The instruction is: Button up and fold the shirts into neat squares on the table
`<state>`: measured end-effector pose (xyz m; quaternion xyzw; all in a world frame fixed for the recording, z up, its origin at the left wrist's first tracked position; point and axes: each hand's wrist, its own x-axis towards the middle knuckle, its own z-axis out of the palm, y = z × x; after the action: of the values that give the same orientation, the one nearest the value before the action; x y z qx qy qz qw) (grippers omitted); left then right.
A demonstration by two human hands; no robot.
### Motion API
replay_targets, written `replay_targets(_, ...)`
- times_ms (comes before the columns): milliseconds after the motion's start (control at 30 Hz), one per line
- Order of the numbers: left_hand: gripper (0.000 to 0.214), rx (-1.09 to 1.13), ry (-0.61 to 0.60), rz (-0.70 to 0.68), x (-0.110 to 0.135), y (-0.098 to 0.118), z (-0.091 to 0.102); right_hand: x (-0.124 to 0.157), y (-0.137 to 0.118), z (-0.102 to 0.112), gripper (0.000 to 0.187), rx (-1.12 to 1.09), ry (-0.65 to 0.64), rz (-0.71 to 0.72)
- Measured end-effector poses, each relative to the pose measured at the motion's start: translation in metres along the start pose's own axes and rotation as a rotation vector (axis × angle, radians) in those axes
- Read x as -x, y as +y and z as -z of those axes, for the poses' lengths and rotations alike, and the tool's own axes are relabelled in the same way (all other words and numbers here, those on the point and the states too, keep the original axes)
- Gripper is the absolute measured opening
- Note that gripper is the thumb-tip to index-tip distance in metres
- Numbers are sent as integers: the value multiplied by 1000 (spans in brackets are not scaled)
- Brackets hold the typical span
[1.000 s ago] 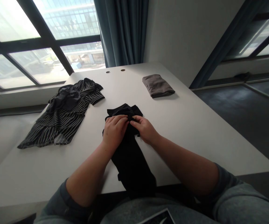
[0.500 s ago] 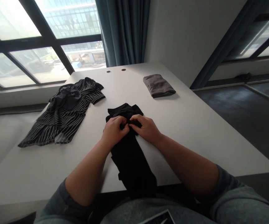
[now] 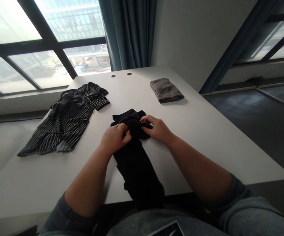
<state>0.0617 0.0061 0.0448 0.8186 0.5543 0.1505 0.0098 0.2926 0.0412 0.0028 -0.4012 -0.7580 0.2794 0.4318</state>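
Gathering the bunched end of a black garment (image 3: 138,173), the left hand (image 3: 114,138) had its fingers curled down and pinched into the folds, while the right hand (image 3: 158,129) lay against the same bunch from the other side, its fingers curved over the cloth, though whether they gripped it could not be told. The hands stood close together without touching, neither spread flat. The garment lay directly under and just ahead of them, with its long axis running from the bunch toward the person's body, down the table (image 3: 193,154) to the near edge. The left hand sat slightly nearer this long, flat stretch of cloth. Ahead and to the left of the hands lay a rumpled black-and-white striped shirt (image 3: 69,123); ahead and to the right, well apart, lay a folded grey cloth (image 3: 166,90). Far ahead of the hands hung a teal curtain (image 3: 128,32) beside large windows (image 3: 43,68), and a dark floor (image 3: 250,131) showed to their right.
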Motion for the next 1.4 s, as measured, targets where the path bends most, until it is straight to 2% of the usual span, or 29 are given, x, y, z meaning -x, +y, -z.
replay_targets(133,20,-55,4,23,-1,0,-1,-3,4,1,20,-102,64,-118)
replay_targets(333,20,8,87,38,1,-2,-2,-4,2,3,23,-281,-8,-193)
replay_targets(433,21,113,227,51,3,-4,-6,-3,-1,3,25,-333,-60,-189)
replay_targets(567,22,241,464,17,0,-6,-16,0,-4,1,20,-216,-106,-109)
replay_targets(633,29,308,434,-45,-4,-9,-22,1,-5,-1,16,-137,-132,-34)
replay_targets(733,42,414,221,-61,-8,-14,-29,2,-4,-2,11,-25,-164,125)
replay_targets(833,34,476,80,-59,-9,-18,-31,1,0,-3,9,94,-139,246)
replay_targets(967,23,520,62,-119,-6,-16,-27,0,5,-3,7,178,-71,303)
replay_targets(1067,29,542,69,-69,-4,-14,-25,-1,5,-2,7,196,-50,322)
replay_targets(1167,29,529,86,-25,-4,-14,-24,-1,4,-2,9,207,-35,307)
replay_targets(1300,21,440,102,-110,-4,-19,-18,-1,3,-1,15,211,-15,273)
replay_targets(1400,24,423,133,-90,-4,-20,-15,0,0,0,16,176,-30,262)
